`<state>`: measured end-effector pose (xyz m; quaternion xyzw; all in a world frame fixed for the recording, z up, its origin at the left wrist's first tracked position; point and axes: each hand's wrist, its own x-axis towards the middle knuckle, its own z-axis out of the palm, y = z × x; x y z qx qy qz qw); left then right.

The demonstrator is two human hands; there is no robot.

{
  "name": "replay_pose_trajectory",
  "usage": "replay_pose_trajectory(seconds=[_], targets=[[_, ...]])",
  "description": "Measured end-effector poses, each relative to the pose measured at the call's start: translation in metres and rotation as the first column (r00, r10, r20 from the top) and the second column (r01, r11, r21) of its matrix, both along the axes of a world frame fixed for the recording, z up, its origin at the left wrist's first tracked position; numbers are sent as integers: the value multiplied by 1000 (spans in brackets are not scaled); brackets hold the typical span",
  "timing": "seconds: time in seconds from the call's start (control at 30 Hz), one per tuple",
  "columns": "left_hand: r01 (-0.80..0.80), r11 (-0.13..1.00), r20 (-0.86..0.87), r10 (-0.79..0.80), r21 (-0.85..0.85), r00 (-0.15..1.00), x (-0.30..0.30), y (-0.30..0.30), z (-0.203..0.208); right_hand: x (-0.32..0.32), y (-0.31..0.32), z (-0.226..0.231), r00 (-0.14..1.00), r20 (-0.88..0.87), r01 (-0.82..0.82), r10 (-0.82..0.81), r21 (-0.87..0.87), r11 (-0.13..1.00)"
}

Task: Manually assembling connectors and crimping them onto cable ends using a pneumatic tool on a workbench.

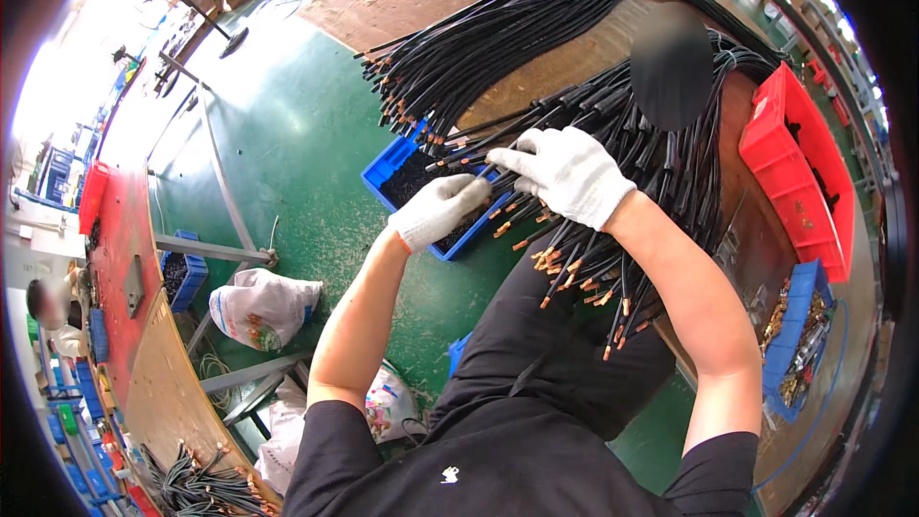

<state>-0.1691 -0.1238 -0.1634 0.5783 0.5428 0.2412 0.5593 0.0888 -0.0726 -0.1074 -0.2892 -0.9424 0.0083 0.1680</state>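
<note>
My left hand (442, 211), in a white glove, is closed with its fingertips beside the cable ends; what they pinch, if anything, is too small to make out. Opposite it, my right hand (572, 175), gloved as well, has its thumb and fingers closed on a black cable near its tip. A thick bundle of black cables (675, 172) with bare copper ends spreads beneath and around the right hand, ends hanging past the table edge. Under both hands stands a blue bin (383, 172) holding small black pieces.
Another tied cable bundle (536, 19) lies across the brown table (383, 10). On the right are a red bin (790, 177) and a blue tray (795, 349) of metal parts. A white sack (263, 308) sits on the green floor. A person (65, 311) is at the far left.
</note>
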Motion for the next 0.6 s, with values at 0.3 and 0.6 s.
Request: replay_pose_trajectory(seconds=[0.3, 0.6], targets=[[-17, 973, 84, 37, -229, 996, 25, -28, 13, -3, 0, 13, 985, 166, -43, 48, -35, 998], [-104, 978, -40, 98, -181, 994, 5, -92, 4, 9, 6, 5, 994, 103, -39, 47, -81, 996]])
